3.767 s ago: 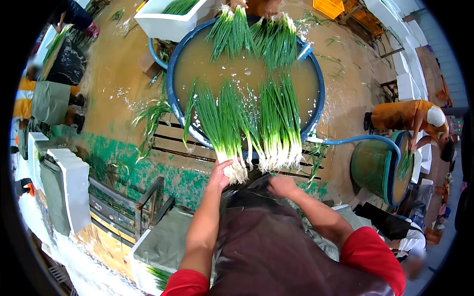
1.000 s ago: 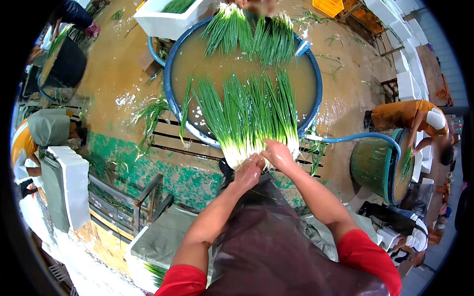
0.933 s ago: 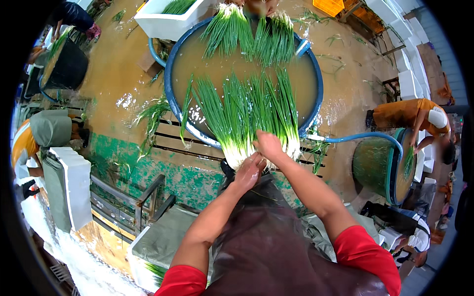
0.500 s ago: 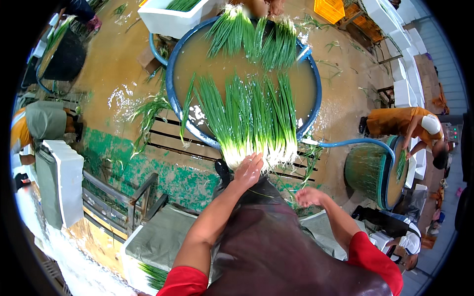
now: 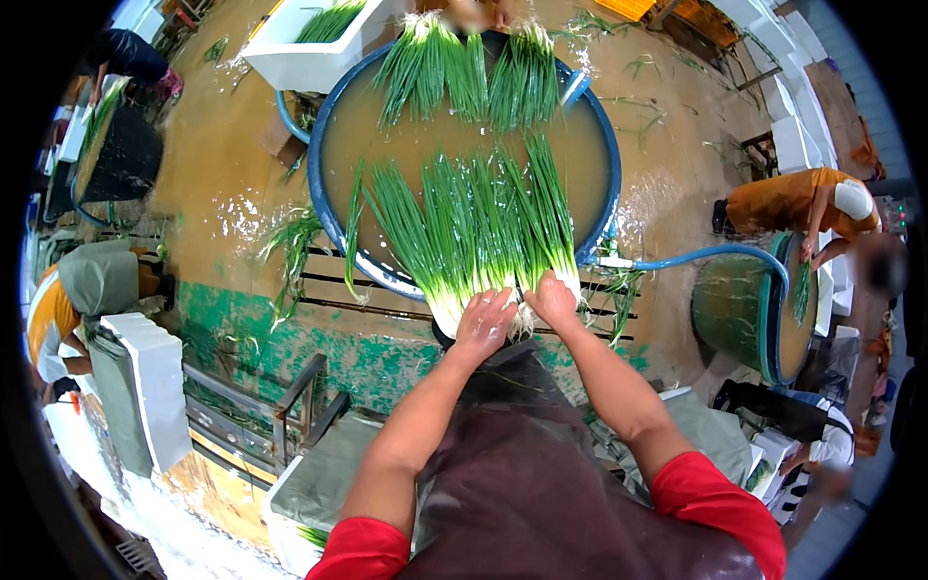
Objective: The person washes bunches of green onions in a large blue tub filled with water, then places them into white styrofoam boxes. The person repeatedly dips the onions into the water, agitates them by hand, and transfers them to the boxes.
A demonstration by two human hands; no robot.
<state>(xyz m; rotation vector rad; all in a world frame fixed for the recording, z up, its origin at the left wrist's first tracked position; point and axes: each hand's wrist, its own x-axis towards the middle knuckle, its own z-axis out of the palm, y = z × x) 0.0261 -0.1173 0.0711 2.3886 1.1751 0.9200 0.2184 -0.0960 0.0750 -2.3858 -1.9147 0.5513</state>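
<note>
A wide row of spring onions (image 5: 454, 232) lies across the near rim of a round blue tub (image 5: 319, 184) of murky water. Their green tops reach over the water and their white root ends point toward me. My left hand (image 5: 485, 321) has its fingers closed over the white ends in the middle of the row. Close beside it, my right hand (image 5: 554, 300) grips the white ends of the right-hand bunch, partly hiding them. A thin gap shows between that bunch and the rest.
Across the tub, a co-worker's hands (image 5: 471, 14) are at more spring onions (image 5: 430, 68). A white foam box (image 5: 319, 60) stands at the far left. A blue hose (image 5: 696, 255) runs right to a green tub (image 5: 730, 309). Wet slats (image 5: 387, 314) lie below the near rim.
My right hand has moved from beside my apron up and left onto the spring onions' white ends. The right-hand bunch has parted slightly from the row. The view has shifted a little.
</note>
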